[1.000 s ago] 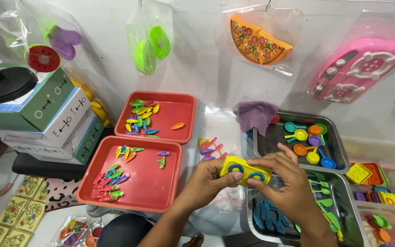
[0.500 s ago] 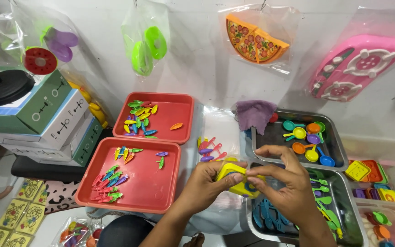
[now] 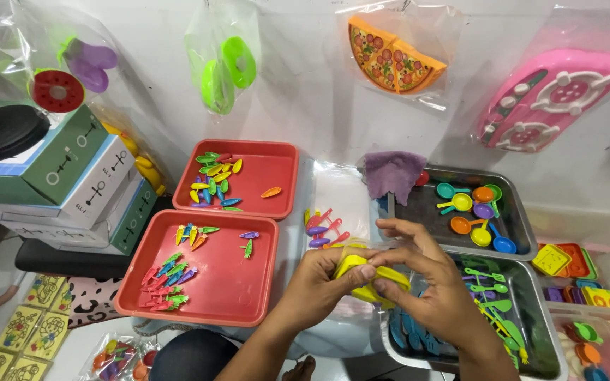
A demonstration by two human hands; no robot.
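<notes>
Both hands [image 3: 383, 282] around yellow toy [image 3: 361, 271]

Open room in the bare right half of the near red tray [image 3: 248, 282] and the right side of the far red tray [image 3: 277, 159]. Clear plastic sheet [image 3: 337, 194] between the trays and the metal pans — passable, apart from a few small pink pieces [image 3: 323, 229]. Hemmed in leftward by stacked boxes [image 3: 79, 183]; rightward by the metal pan [image 3: 510, 229] crowded with toy spoons. Overhead — hanging bags of toys [image 3: 220, 63], low over the far tray.
</notes>
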